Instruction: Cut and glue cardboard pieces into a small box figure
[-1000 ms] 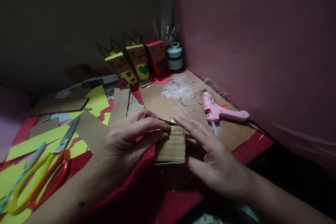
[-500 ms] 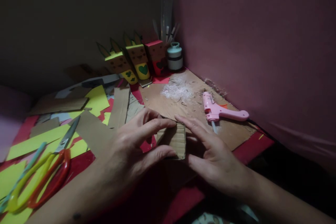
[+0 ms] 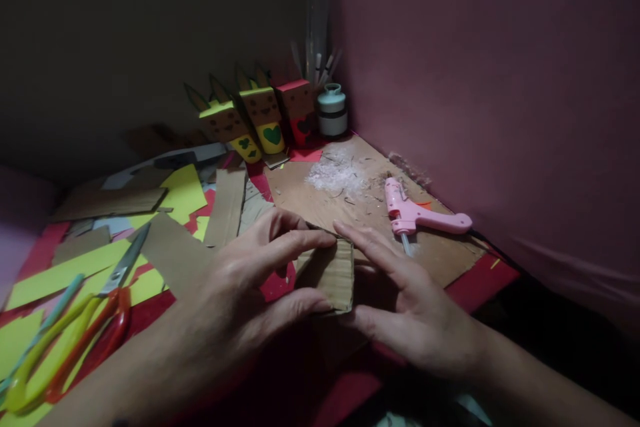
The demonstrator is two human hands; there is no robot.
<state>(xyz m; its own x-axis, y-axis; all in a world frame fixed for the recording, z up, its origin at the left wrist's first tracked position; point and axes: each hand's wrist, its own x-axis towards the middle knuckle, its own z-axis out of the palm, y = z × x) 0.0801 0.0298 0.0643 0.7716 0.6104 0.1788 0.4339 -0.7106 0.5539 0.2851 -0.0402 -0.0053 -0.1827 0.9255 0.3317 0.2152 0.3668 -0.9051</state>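
Observation:
A small box-like piece of corrugated cardboard (image 3: 336, 273) is held up over the near part of the table. My left hand (image 3: 260, 267) grips its left side, index finger along the top and thumb along the lower edge. Around the right side, my right hand (image 3: 405, 300) closes with fingers at the top right corner and thumb at the lower right corner. The far side of the cardboard is hidden. Beyond my right hand lies a pink hot glue gun (image 3: 417, 210) with a clear glue stick in it.
Scissors (image 3: 107, 303) with yellow and red handles rest on yellow paper scraps (image 3: 70, 271) at the left. Cardboard strips (image 3: 226, 207) lie behind them. Small cardboard figures (image 3: 260, 117) and a light blue jar (image 3: 332, 110) stand at the back. A pink wall (image 3: 490, 80) borders the right.
My right thumb has moved to the lower right corner of the cardboard. The cardboard piece is tilted slightly differently and sits a little lower; both hands keep hold of it.

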